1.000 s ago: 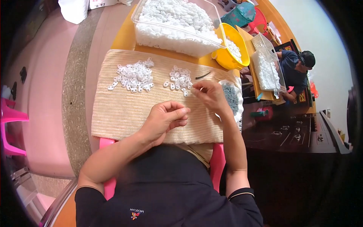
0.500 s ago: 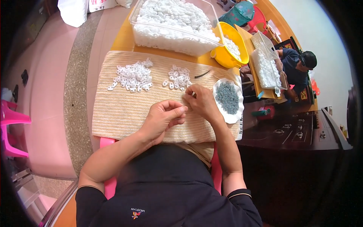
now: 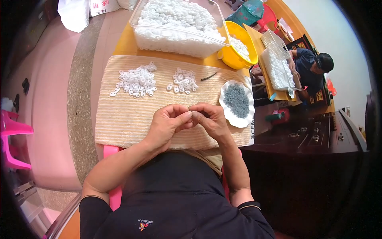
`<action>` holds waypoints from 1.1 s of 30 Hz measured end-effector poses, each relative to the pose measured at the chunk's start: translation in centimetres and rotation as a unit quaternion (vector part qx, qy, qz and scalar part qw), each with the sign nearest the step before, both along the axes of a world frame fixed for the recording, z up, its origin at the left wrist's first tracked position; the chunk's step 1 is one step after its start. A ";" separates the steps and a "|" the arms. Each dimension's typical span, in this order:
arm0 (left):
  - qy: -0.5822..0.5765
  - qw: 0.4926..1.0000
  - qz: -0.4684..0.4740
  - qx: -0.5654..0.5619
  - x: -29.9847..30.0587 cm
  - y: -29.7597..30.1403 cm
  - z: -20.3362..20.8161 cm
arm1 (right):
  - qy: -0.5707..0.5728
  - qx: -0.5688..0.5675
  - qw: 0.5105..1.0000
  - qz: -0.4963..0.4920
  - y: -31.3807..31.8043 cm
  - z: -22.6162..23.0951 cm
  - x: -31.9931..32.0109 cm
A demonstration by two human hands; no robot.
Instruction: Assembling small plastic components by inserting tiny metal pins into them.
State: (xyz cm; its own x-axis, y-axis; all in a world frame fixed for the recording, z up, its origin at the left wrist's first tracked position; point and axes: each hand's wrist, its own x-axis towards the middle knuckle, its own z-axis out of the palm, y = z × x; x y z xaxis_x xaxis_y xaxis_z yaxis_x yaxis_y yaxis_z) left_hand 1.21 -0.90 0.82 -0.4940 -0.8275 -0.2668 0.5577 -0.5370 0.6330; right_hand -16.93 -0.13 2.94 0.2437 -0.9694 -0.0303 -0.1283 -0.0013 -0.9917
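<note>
My left hand (image 3: 169, 123) and my right hand (image 3: 210, 119) meet fingertip to fingertip over the near part of a beige striped cloth (image 3: 123, 119). Something very small is pinched between the fingertips; I cannot make out what it is. Two heaps of small white plastic pieces lie on the cloth farther away: a larger left heap (image 3: 136, 81) and a smaller right heap (image 3: 183, 81). A white scalloped dish (image 3: 246, 117) with small grey parts (image 3: 236, 100) sits just right of my right hand.
A clear bin (image 3: 175, 40) full of white pieces stands at the back, a yellow bowl (image 3: 232, 59) beside it. A thin dark stick (image 3: 208, 76) lies on the cloth. Another person (image 3: 312, 67) sits at the right by a tray of white pieces (image 3: 278, 67). A pink stool (image 3: 14, 139) stands left.
My right hand has drawn back from the smaller heap toward me and joined my left hand, fingertips now together. The grey-parts dish, hidden before, is uncovered.
</note>
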 end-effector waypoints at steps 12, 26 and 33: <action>0.036 0.999 0.007 0.014 -0.1 0.0 -0.1 | -0.114 0.052 0.985 -0.115 1.4 -1.2 1.6; 0.019 0.999 0.049 0.013 -0.2 0.4 -0.7 | 0.018 -0.091 0.988 -0.124 2.7 -1.4 3.3; 0.005 0.998 0.061 0.019 -0.5 0.6 -0.6 | 0.042 -0.079 0.986 -0.137 3.2 -1.3 2.6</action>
